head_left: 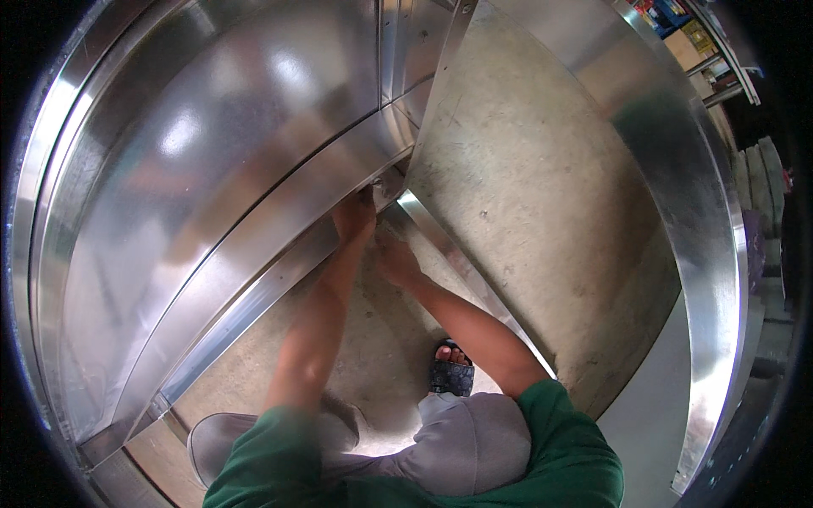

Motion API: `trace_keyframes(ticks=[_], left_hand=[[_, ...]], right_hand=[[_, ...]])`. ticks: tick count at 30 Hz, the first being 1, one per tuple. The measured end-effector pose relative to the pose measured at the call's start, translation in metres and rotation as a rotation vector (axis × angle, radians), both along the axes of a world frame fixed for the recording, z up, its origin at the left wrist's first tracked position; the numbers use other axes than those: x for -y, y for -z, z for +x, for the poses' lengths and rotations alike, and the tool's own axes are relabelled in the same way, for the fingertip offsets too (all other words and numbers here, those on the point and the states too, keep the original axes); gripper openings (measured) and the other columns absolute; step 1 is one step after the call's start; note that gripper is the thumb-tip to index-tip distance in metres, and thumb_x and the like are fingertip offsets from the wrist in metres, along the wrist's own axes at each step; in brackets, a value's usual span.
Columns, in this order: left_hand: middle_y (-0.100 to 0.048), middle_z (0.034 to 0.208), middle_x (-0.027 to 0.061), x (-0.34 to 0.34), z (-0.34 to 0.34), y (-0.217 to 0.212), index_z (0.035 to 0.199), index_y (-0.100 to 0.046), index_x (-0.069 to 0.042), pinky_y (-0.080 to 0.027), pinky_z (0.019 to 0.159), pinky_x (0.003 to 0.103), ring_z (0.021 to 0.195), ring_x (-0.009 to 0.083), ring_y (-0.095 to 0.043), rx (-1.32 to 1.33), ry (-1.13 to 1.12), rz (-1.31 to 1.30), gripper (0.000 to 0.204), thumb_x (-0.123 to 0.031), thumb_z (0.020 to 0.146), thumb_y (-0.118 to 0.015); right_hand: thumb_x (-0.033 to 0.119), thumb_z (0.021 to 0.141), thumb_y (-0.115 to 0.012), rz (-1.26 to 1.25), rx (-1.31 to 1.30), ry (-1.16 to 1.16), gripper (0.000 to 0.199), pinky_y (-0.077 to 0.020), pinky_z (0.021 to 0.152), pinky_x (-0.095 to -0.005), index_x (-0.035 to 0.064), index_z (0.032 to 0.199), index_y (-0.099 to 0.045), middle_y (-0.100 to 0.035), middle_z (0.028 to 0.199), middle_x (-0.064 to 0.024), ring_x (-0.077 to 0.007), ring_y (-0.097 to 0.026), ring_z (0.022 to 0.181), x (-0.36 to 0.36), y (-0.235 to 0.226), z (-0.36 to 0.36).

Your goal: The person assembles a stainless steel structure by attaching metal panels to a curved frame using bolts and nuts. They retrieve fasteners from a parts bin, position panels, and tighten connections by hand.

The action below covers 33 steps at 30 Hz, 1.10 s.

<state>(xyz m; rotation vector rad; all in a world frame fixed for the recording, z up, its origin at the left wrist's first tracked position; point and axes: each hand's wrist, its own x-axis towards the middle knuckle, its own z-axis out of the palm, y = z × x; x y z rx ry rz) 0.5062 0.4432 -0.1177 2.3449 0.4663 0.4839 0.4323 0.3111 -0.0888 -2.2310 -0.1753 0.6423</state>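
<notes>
At the inner steel corner [391, 180], where the framing meets, I have the left hand [356, 216] pushed in with its fingertips out of my sight; I cannot tell how far it is open or whether it has hold of anything. The right hand [394, 256] sits just below, its fingers turned away, so its grip is also hidden from me. From that corner a lower rail [296, 264] runs down to the left beneath the big polished panel [186, 195], and a narrow strip [453, 254] runs down to the right over the concrete floor [533, 169]. As far as I can judge, these long pieces already stand in position; the corner itself looks unfinished, and I see no fastener clearly enough to call it secured.
</notes>
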Motion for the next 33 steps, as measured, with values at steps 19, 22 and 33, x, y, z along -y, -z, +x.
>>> trace_keyframes(ticks=[19,22,33], left_hand=[[-0.073,0.102,0.0176,-0.002,-0.013,-0.023,0.106,-0.075,-0.011,-0.051,0.090,0.050,0.097,0.0397,-0.068,0.009,0.078,0.340,0.028,-0.033,0.095,-0.063],[-0.073,0.100,0.0185,-0.003,-0.012,-0.023,0.106,-0.075,-0.011,-0.052,0.088,0.050,0.095,0.0405,-0.068,0.002,0.082,0.411,0.027,-0.033,0.095,-0.062],[-0.073,0.094,0.0190,-0.008,-0.006,-0.007,0.103,-0.074,-0.010,-0.055,0.081,0.051,0.089,0.0413,-0.069,0.021,0.168,0.346,0.025,-0.030,0.096,-0.060]], right_hand=[[0.033,0.099,-0.046,-0.049,0.019,-0.104,0.042,-0.0484,0.091,-0.0577,0.0011,0.120,-0.063,-0.068,0.111,-0.0276,-0.0472,-0.063,0.107,-0.034,0.019,0.011],[0.036,0.099,-0.047,-0.060,0.059,-0.128,0.043,-0.0496,0.089,-0.0562,-0.0003,0.114,-0.065,-0.069,0.109,-0.0266,-0.0462,-0.064,0.105,-0.040,0.023,0.012],[0.035,0.100,-0.052,0.185,-0.047,0.186,0.041,-0.0501,0.088,-0.0537,0.0016,0.120,-0.064,-0.070,0.109,-0.0253,-0.0454,-0.065,0.105,-0.049,0.030,0.008]])
